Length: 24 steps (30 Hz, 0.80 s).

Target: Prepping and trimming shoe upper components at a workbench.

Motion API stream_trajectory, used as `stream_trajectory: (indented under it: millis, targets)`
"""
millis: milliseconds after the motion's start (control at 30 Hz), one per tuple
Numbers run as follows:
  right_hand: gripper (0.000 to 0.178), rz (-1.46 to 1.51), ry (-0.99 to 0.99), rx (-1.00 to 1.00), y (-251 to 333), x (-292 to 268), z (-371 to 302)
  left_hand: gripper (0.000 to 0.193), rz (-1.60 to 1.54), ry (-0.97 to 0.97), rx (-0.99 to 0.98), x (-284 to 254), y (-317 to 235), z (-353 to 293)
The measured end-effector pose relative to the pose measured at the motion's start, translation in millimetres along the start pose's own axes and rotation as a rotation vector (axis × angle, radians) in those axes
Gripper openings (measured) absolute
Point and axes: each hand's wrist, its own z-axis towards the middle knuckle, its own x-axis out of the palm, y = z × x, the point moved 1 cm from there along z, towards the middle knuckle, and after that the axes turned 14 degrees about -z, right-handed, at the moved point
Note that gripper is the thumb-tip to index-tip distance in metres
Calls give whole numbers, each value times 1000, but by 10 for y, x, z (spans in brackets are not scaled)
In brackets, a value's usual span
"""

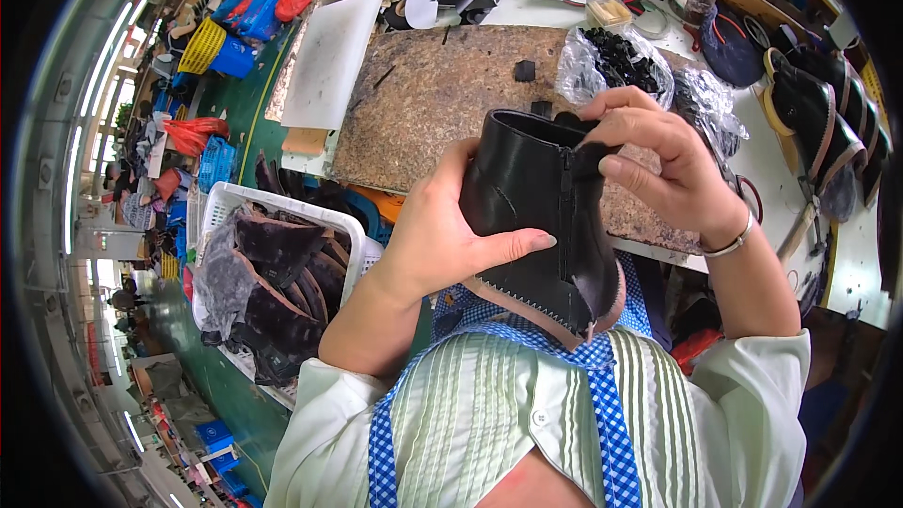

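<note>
In front of my chest is a black ankle boot upper [522, 183], its shaft opening up. A zipper [566, 216] runs down its side, and stitching lines its light bottom edge. My left hand [451, 226] grips the boot from the left, the thumb lying across its side. At the top rim on the right, my right hand [658, 155] pinches a dark flap [607, 146] beside the zipper's upper end. Whether that flap belongs to the boot or is a separate piece, I cannot tell.
Behind the boot lies a worn brown board [428, 103] on a white table. A plastic bag of small black pieces [621, 61] sits on it. Finished-looking black boots [814, 108] stand at right. On the left, a white basket [282, 198] holds dark boot uppers.
</note>
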Motion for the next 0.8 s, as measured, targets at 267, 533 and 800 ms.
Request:
stream_trajectory:
  millis: [267,533,800]
  targets:
    - [10,0,-58,-27,68,92,4,89,-13,-27,31,28,-5,-33]
    - [8,6,-8,20,106,83,29,88,-95,-10,-3,33,10,-37]
    - [8,21,-11,50,140,84,40,86,-118,16,22,34,13,-36]
